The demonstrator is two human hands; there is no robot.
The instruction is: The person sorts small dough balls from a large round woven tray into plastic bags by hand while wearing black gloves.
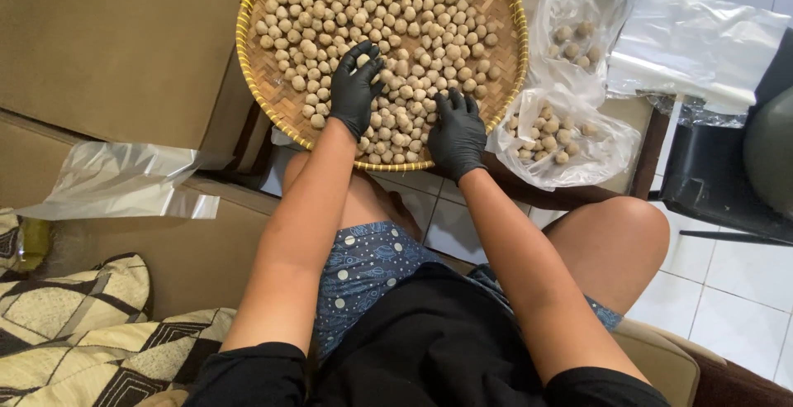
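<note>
Small round beige balls (pixel 388 35), heaped loose across a round woven tray (pixel 248 60) with a yellow rim. Spread thin at the left edge, bare weave showing there. Thicker toward the near rim, piled under and between two black-gloved hands.

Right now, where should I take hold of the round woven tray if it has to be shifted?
Grip the woven tray by its yellow rim at the left and right edges, hands coming in from the sides. The near rim lies under the gloved left hand and right hand, and the balls cover the middle.
</note>
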